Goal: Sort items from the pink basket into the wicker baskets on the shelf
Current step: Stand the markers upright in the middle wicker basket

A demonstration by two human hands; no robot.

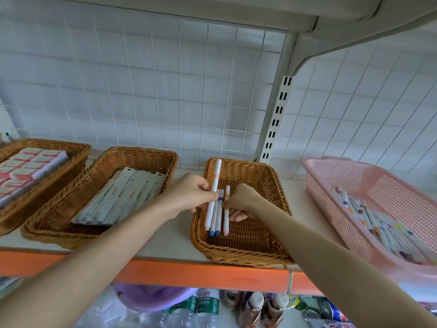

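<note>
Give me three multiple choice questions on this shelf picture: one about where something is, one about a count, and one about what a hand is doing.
1. Where does the pink basket stand relative to the wicker baskets?
A) to their left
B) to their right, on the same shelf
C) on the level below

2. How many wicker baskets are on the shelf?
A) two
B) five
C) three

3. What is the left hand doing?
A) gripping a long white pen
B) lying flat on the shelf
C) hanging idle at the side

Answers:
1 B: it sits at the shelf's right end, past the last wicker one.
2 C: three stand in a row.
3 A: its fingers curl round the pen, while the right hand pinches a shorter pen.
</note>
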